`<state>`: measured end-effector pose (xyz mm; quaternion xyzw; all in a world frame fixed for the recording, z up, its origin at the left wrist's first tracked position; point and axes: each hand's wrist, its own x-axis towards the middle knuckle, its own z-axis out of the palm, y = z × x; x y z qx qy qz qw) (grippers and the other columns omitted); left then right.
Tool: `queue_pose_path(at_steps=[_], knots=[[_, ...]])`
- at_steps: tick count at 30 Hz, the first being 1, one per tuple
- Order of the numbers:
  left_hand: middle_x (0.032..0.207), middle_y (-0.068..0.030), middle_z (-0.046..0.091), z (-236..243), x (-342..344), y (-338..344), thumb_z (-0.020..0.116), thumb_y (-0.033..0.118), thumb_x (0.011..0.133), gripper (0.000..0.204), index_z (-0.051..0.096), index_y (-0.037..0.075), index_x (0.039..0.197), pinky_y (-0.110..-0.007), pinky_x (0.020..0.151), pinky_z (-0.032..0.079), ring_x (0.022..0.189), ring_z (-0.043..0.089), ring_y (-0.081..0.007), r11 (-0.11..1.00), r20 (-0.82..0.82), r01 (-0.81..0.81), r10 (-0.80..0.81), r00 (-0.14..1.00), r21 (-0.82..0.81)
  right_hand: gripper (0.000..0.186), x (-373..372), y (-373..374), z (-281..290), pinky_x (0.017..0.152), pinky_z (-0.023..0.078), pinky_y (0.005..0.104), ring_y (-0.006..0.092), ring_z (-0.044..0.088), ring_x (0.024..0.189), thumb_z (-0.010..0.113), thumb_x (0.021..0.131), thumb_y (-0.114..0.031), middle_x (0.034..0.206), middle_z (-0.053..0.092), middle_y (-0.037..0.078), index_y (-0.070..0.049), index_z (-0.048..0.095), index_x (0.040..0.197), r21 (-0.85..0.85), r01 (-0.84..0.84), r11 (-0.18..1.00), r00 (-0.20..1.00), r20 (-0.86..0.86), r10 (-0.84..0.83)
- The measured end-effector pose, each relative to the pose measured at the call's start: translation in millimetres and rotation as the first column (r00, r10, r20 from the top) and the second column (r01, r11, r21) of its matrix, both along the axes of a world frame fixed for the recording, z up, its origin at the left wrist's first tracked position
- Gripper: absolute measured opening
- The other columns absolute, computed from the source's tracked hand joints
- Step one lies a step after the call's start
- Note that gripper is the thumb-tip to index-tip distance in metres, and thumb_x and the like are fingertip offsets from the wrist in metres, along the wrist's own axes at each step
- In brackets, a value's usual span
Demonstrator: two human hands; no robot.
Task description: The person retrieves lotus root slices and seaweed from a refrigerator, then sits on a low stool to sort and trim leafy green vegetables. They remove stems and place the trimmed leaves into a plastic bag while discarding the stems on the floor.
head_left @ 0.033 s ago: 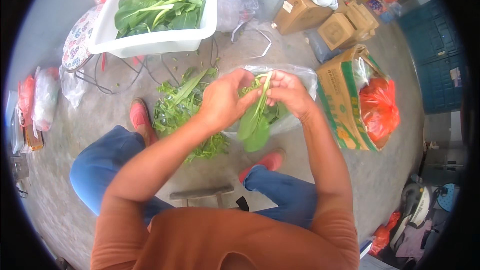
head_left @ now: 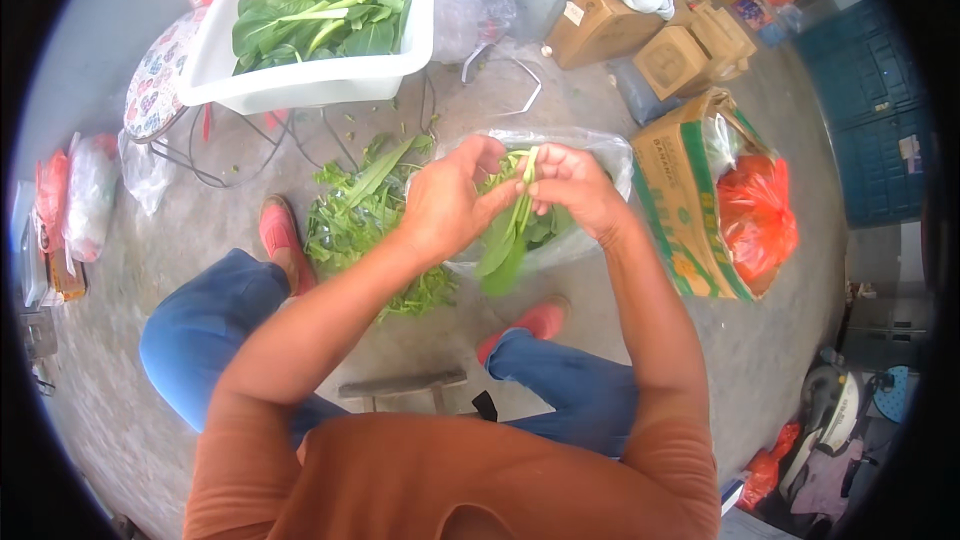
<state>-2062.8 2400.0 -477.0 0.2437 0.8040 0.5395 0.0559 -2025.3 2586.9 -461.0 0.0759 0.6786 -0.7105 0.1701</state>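
Note:
Over a clear plastic bag (head_left: 612,155) of greens, both my hands work close together on a stalk of leafy greens (head_left: 503,258). My right hand (head_left: 578,188) pinches its pale stems between thumb and fingers. Curled in from the other side, my left hand (head_left: 450,195) has its thumb and fingertips closed at the stems; the exact contact is partly hidden. The broad leaf hangs down below my fingers. Left of the bag, a loose heap of cut greens (head_left: 345,220) lies on the floor.
A white tub (head_left: 300,90) of leafy greens stands on a stool at the far left. To the right is a banana carton (head_left: 670,165) holding a red plastic bag (head_left: 757,215). Cardboard boxes (head_left: 610,25) are stacked behind. A small wooden stool (head_left: 400,386) is between my legs.
The hanging leaf has swung and turned slightly, showing narrower. My right fingers have shifted a little on the stems; my left hand has hardly moved.

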Motion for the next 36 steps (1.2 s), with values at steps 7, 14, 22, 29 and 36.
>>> queue_pose_path(at_steps=[7,14,22,29,36], knots=[[0.08,-0.0004,0.06,-10.6,34.9,-12.2,0.067,0.008,0.078,0.021,0.058,0.002,0.095,-0.023,0.066,0.045,0.072,0.054,-0.0066,0.98,0.286,0.134,-0.173,0.942,0.149,0.015,29.5,-22.5,15.4,0.061,0.047,0.023,0.0094,0.056,0.066,0.058,0.084,-0.015,0.079,0.06,0.003,-0.003,0.057,0.093,-0.03,0.07,0.997,0.997,0.044,-0.068],[0.081,0.0027,0.059,-16.7,47.3,-30.0,0.059,0.013,0.086,0.015,0.06,0.003,0.097,-0.02,0.064,0.042,0.072,0.053,-0.0054,0.838,0.675,0.056,-0.475,0.564,0.543,0.015,50.5,-37.3,19.1,0.054,0.045,0.0234,0.0096,0.053,0.059,0.059,0.085,-0.017,0.076,0.058,0.003,-0.004,0.058,0.093,-0.017,0.239,0.971,0.966,0.104,-0.236],[0.067,-0.0104,0.061,-1.6,54.3,-38.8,0.065,0.024,0.08,0.021,0.065,0.004,0.085,-0.031,0.055,0.044,0.057,0.055,-0.0215,0.965,0.213,0.254,-0.261,0.942,0.062,0.014,58.0,-55.2,20.2,0.054,0.039,0.0208,0.0045,0.048,0.06,0.063,0.08,-0.015,0.066,0.056,-0.001,-0.001,0.062,0.079,0.26,0.135,0.956,0.989,0.015,-0.144],[0.069,-0.0018,0.056,-17.1,26.3,-54.3,0.06,0.016,0.086,0.014,0.062,0.002,0.086,-0.022,0.057,0.041,0.065,0.048,-0.0042,0.764,0.282,0.634,-0.639,0.716,0.122,0.012,58.2,-50.4,6.6,0.052,0.033,0.0183,0.0026,0.042,0.059,0.061,0.083,-0.015,0.068,0.052,-0.004,-0.003,0.059,0.08,0.289,-0.156,0.944,0.987,0.023,0.156],[0.079,0.003,0.058,-28.8,39.4,-60.4,0.06,0.019,0.085,0.016,0.061,0.007,0.096,-0.018,0.056,0.035,0.068,0.047,-0.0024,0.846,0.695,0.194,-0.521,0.495,0.496,0.013,47.9,-38.5,5.3,0.055,0.034,0.0191,0.0045,0.041,0.059,0.059,0.085,-0.017,0.073,0.053,-0.002,-0.004,0.058,0.083,0.039,-0.098,0.994,0.99,0.107,0.093]])
